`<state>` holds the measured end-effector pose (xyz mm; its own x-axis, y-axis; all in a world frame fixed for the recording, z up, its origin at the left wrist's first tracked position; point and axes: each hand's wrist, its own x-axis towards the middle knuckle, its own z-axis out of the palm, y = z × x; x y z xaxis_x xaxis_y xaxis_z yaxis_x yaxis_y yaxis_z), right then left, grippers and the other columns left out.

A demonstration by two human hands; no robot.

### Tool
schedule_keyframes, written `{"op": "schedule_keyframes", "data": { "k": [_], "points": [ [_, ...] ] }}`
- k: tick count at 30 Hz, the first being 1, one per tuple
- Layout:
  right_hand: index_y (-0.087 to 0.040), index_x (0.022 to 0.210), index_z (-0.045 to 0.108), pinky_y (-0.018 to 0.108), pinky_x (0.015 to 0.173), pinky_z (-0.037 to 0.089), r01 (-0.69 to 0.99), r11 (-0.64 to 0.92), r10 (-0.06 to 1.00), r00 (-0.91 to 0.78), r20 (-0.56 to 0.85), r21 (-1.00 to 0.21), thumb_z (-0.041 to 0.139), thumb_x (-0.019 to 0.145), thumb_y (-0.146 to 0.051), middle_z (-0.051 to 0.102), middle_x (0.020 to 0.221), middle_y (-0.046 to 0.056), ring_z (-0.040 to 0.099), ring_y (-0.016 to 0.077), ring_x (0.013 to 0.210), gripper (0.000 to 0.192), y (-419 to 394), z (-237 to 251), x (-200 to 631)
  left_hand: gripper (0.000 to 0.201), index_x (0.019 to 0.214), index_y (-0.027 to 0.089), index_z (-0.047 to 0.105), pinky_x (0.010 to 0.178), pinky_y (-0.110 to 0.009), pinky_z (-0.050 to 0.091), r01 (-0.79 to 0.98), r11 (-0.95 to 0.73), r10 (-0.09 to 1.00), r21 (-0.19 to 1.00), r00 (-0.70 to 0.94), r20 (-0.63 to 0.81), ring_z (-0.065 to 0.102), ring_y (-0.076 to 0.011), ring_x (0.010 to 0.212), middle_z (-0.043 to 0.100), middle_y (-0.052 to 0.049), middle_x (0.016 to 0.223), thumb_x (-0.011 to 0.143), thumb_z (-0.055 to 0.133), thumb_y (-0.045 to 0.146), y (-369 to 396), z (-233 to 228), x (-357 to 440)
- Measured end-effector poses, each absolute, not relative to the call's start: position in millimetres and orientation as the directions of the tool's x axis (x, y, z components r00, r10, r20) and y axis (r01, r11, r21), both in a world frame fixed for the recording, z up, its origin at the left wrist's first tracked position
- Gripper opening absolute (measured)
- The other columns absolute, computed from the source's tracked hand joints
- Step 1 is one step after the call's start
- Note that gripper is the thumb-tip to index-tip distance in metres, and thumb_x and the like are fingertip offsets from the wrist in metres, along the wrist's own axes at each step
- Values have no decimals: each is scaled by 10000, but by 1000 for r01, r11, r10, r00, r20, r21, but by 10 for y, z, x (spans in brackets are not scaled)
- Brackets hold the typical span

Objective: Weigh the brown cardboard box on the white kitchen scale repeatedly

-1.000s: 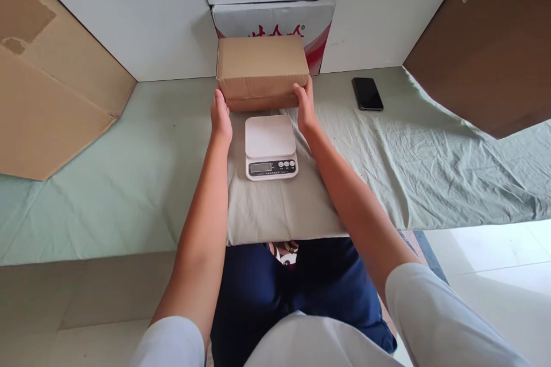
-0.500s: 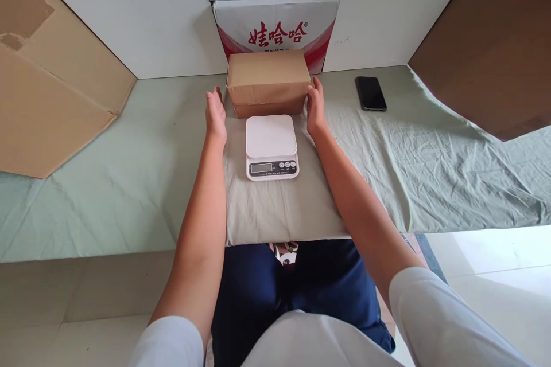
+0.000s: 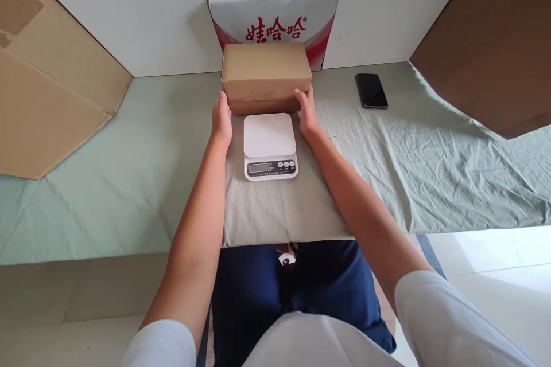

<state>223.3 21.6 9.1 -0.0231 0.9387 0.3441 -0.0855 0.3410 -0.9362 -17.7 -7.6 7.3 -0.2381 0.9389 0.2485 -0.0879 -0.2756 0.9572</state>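
A brown cardboard box (image 3: 266,63) stands behind a white digital kitchen scale (image 3: 270,146) on the green cloth. My left hand (image 3: 222,117) presses against the box's left end, with the thumb at its front corner and the other fingers largely hidden. At the opposite end, my right hand (image 3: 307,110) wraps round the right front corner, thumb on the front face. Between my forearms lies the scale, its platform bare and its display showing no readable figure.
A white carton with red lettering (image 3: 275,8) stands behind the box. To the right lies a black smartphone (image 3: 371,91). Large cardboard sheets flank the cloth-covered table (image 3: 129,183), a tan one (image 3: 55,103) on the left and a darker one (image 3: 495,63) on the right.
Both hands have closed in from the sides onto the ends of the box. The box looks slightly nearer and larger. Scale and phone keep their places on the cloth.
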Motion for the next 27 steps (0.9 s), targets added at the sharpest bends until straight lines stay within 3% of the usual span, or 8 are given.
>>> {"op": "schedule_keyframes", "data": {
  "k": [3, 5, 8, 14, 27],
  "points": [
    [-365, 1504, 323, 536, 1319, 312, -31, 419, 904, -80, 420, -907, 425, 808, -869, 488, 1552, 27, 405, 280, 1513, 866, 46, 293, 2286, 839, 1339, 218, 611, 1359, -461, 185, -36, -319, 927, 947, -219, 304, 220, -286, 1641, 623, -74, 1510, 866, 403, 878, -292, 327, -224],
    [-424, 1510, 310, 558, 1319, 307, 6, 467, 879, -108, 464, -884, 423, 818, -873, 484, 1549, -4, 385, 292, 1528, 832, -213, 454, 2359, 790, 1367, 307, 618, 1355, -450, 227, -14, -413, 896, 911, -186, 403, 228, -280, 1642, 600, -28, 1533, 854, 424, 877, -612, 504, -198],
    [-437, 1500, 339, 592, 1315, 303, 5, 511, 849, -158, 504, -860, 495, 828, -835, 487, 1547, -6, 367, 329, 1540, 796, -741, 603, 2491, 688, 1384, 425, 617, 1328, -420, 298, 5, -437, 889, 900, -154, 432, 268, -268, 1630, 541, 38, 1587, 869, 441, 846, -1234, 645, -81],
    [-406, 1493, 357, 551, 1278, 385, 23, 450, 885, -143, 442, -893, 503, 867, -764, 472, 1552, 19, 424, 322, 1474, 736, -1337, 417, 2584, 737, 1442, 335, 595, 1297, -483, 328, 2, -396, 908, 918, -149, 392, 407, -324, 1562, 556, -68, 1573, 901, 430, 807, -1866, 451, 98],
    [-419, 1519, 318, 568, 1235, 415, -17, 361, 925, -119, 361, -932, 537, 825, -750, 510, 1463, 39, 471, 320, 1379, 799, -1329, 285, 2569, 703, 1423, 332, 605, 1278, -477, 350, -8, -349, 926, 937, -159, 343, 457, -309, 1530, 568, -83, 1564, 929, 391, 783, -1791, 291, 76]
  ]
}}
